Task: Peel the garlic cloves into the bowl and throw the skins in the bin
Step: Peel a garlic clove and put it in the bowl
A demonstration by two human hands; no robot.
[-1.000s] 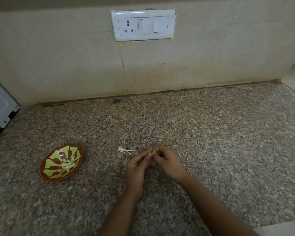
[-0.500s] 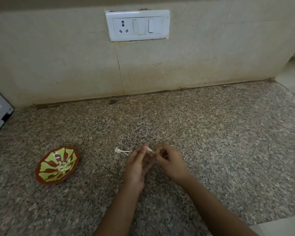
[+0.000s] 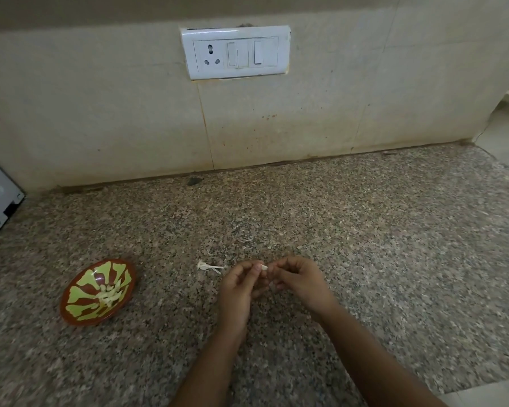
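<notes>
Well left of the left hand (image 3: 239, 286), a red and green bowl (image 3: 74, 309) is sitting on the speckled counter (image 3: 365, 230), holding peeled cloves (image 3: 109, 293). Just beyond that hand's fingertips, a scrap of skin (image 3: 209, 267) is lying. The left hand and right hand (image 3: 299, 282) are meeting, both pinching a pale garlic clove (image 3: 264, 267) between them. A switch plate (image 3: 235, 52) is sitting on the tiled wall behind.
</notes>
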